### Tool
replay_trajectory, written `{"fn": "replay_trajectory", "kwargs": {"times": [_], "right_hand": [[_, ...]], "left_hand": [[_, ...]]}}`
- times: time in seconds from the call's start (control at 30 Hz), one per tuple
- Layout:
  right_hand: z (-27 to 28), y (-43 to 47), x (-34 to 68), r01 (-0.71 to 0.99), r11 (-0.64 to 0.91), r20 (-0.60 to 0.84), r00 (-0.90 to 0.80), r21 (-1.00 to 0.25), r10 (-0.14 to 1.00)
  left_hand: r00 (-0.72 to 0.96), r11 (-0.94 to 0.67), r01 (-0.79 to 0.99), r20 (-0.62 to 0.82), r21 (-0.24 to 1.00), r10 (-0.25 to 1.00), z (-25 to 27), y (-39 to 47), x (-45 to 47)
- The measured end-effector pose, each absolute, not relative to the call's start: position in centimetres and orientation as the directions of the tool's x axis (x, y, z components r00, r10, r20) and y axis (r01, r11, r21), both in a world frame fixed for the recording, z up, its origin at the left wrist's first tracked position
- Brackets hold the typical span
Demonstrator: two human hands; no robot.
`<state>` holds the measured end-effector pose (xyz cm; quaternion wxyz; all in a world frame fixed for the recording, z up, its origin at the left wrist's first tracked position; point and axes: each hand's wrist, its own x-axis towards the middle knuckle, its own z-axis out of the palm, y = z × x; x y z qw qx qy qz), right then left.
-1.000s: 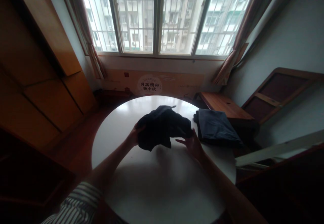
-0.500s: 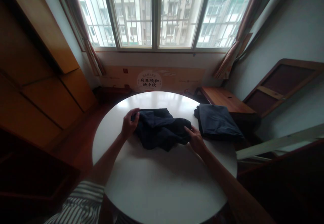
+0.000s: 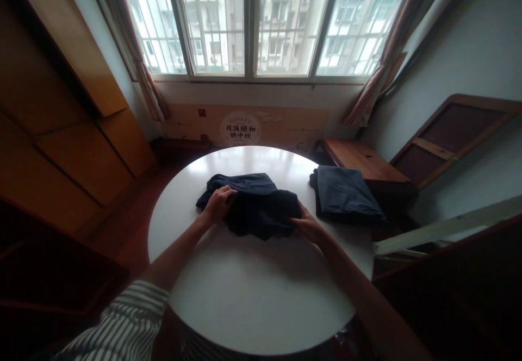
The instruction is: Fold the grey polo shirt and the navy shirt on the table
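Note:
A dark navy garment [image 3: 261,209], crumpled so that its kind cannot be made out, lies across the far half of the round white table [image 3: 261,285]. On its left part my left hand [image 3: 219,204] is closed, gripping a fold of the cloth. My right hand [image 3: 306,224] grips the garment's right edge, thumb on top and the other fingers partly hidden by the cloth. To the right, a folded dark blue garment [image 3: 346,191] rests in a flat stack near the table's edge, apart from both hands.
A wooden bench or low table [image 3: 362,160] stands behind the table on the right. Wooden cabinets [image 3: 77,160] line the left side. A barred window [image 3: 253,24] with curtains is ahead, above a printed banner [image 3: 277,124]. A pale rail [image 3: 440,228] runs at the right.
My left hand has shifted right and nearer me, onto another fold, leaving cloth lying to its left. My right hand has moved slightly left with the garment's edge.

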<state>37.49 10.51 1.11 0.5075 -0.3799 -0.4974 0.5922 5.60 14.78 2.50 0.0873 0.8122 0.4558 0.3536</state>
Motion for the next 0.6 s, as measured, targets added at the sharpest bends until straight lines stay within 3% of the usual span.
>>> {"fn": "replay_trajectory", "kwargs": {"times": [0.13, 0.23, 0.33, 0.47, 0.53, 0.6], "right_hand": [[2.2, 11.0, 37.9, -0.188, 0.102, 0.137, -0.182, -0.977, 0.974], [5.2, 11.7, 38.5, -0.108, 0.229, 0.239, -0.082, -0.967, 0.968], [10.3, 12.4, 39.0, 0.044, 0.444, 0.444, -0.016, -0.895, 0.896], [17.3, 12.2, 39.0, 0.213, 0.67, 0.699, 0.12, -0.712, 0.705], [19.3, 11.4, 38.8, 0.238, 0.695, 0.734, 0.185, -0.678, 0.653], [19.9, 10.5, 38.5, 0.228, 0.658, 0.695, 0.175, -0.718, 0.697]], "left_hand": [[0.096, -0.521, 0.752, 0.716, 0.403, 0.692, 5.8, 14.0, 5.0], [0.083, -0.581, 0.757, 0.838, 0.299, 0.54, 10.2, 13.1, 4.6], [0.076, -0.618, 0.733, 0.869, 0.284, 0.489, 15.7, 12.1, 4.2], [-0.004, -0.522, 0.793, 0.859, 0.315, 0.512, 22.7, 10.4, 3.7], [-0.05, -0.484, 0.815, 0.871, 0.319, 0.49, 25.0, 9.5, 3.2], [-0.092, -0.449, 0.827, 0.871, 0.337, 0.483, 25.7, 9.1, 2.6]]}}
